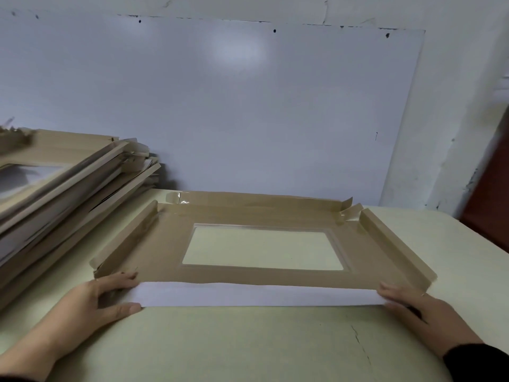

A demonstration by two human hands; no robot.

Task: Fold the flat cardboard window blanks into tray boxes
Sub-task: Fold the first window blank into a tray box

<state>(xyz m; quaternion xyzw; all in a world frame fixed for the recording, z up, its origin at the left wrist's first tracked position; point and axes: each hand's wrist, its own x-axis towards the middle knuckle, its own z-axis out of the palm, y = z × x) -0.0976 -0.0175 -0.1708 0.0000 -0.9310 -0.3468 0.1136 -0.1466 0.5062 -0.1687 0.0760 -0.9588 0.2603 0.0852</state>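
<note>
Folding the near flap of the brown flat cardboard window blank (259, 216).
My left hand (104, 299) and right hand (410, 307) each pinch an end of the white-backed flap (259, 295), keeping the crease straight.

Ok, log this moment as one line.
left hand grips near flap | right hand grips same flap | flap folded up, white side showing | side flaps raised

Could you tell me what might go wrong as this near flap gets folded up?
The left hand and right hand grip only the ends of the long white near flap, so its middle could bow or crease off the score line. The taped far right corner tab looks loose and may snag the right side wall. The leaning stack of blanks sits close to the left elbow and might slide.
</note>
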